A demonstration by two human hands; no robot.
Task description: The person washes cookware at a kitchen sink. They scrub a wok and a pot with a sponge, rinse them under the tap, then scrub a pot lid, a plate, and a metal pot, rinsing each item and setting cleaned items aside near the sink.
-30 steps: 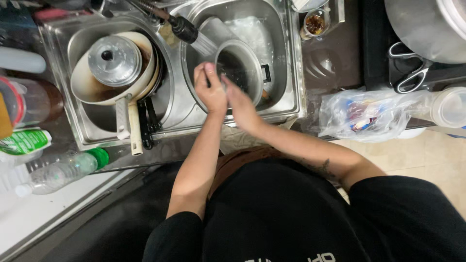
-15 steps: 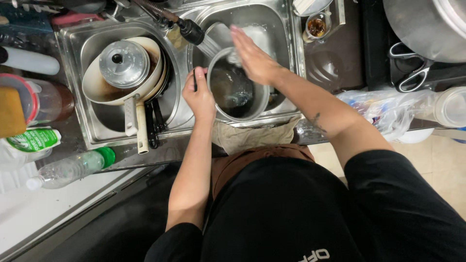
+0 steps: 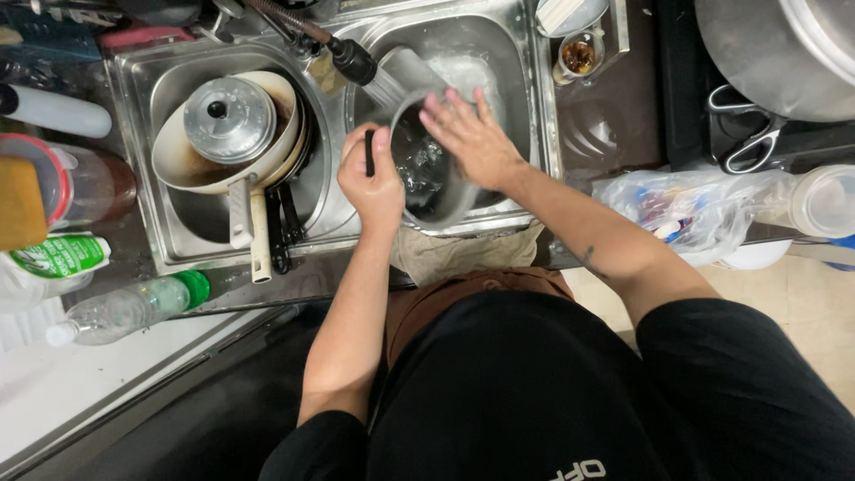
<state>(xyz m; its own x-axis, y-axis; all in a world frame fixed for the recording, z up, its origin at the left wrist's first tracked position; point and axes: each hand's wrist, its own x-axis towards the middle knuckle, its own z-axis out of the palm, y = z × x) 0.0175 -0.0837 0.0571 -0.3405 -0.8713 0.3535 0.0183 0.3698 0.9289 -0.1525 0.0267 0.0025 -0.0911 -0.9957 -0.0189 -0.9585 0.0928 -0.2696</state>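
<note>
left hand (image 3: 374,183) clenched on black handle of round steel pot (image 3: 427,165) | pot tilted in right basin of steel double sink (image 3: 534,116), under spray faucet (image 3: 352,58) | right hand (image 3: 472,134) open, fingers spread inside pot

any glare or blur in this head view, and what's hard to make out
Head view: overhead light glares off the steel sink and the pot lid; the water from the faucet sprayer blurs into a white streak over the pot held by the left hand, with the right hand at its rim; the pot's inside is dark and wet, so its contents are unclear; edges bow slightly.
</note>
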